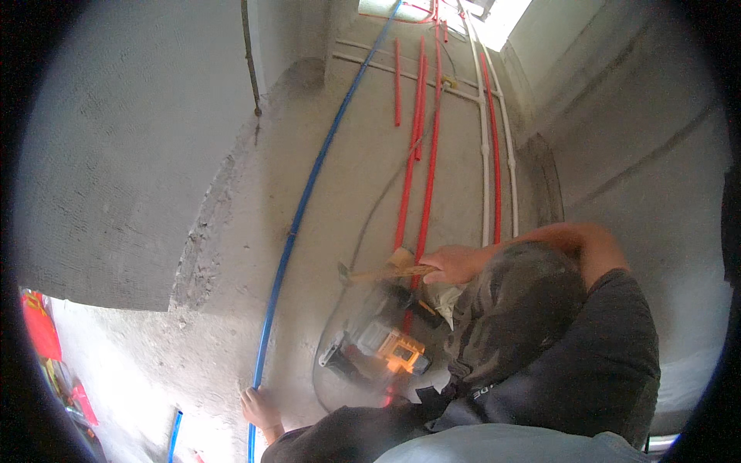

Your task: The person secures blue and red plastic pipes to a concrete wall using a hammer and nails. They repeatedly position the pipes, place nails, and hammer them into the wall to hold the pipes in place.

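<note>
- Fingers of the right hand [455, 264] are wrapped round the wooden handle of a hammer [382, 272], held level above the concrete floor [347, 177].
- Left hand [258, 407] rests on the floor, its fingers curled on the blue pipe [297, 224] at the pipe's near end.
- Just below the hammer lies an orange and black power tool [378, 347].
- Red pipes [421, 170] and white pipes [485, 154] run along the floor beyond.
</note>
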Tool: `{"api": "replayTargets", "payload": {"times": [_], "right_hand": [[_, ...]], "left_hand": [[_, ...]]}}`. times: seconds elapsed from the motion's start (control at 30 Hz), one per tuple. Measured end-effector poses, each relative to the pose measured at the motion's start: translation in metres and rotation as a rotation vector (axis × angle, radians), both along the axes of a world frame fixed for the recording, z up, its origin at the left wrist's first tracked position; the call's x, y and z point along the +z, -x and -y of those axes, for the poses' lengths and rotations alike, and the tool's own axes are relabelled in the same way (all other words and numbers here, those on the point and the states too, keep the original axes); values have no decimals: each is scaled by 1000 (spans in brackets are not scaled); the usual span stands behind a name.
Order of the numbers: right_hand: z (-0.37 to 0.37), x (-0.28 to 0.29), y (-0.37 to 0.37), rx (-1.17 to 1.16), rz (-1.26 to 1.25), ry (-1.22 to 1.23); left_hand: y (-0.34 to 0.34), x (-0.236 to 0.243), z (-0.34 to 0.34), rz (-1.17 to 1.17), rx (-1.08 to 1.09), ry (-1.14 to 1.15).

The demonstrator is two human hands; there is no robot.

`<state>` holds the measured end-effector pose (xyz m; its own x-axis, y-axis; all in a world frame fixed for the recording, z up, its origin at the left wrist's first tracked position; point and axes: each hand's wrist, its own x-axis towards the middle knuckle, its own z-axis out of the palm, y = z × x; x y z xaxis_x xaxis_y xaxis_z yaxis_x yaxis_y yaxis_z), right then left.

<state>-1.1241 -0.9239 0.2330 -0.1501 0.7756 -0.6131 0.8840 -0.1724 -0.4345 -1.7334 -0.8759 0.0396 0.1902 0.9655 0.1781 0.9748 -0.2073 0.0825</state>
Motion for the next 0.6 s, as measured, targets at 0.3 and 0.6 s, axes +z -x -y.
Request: {"api": "replayTargets", "payload": {"times": [0.3,0.6], "right_hand": [[-11,-3,33,-87,-70,21],[-15,64,13,-75,-19,182]], "left_hand": [[-24,13,-7,8,77,53],[-8,4,-2,88,48,18]]}}
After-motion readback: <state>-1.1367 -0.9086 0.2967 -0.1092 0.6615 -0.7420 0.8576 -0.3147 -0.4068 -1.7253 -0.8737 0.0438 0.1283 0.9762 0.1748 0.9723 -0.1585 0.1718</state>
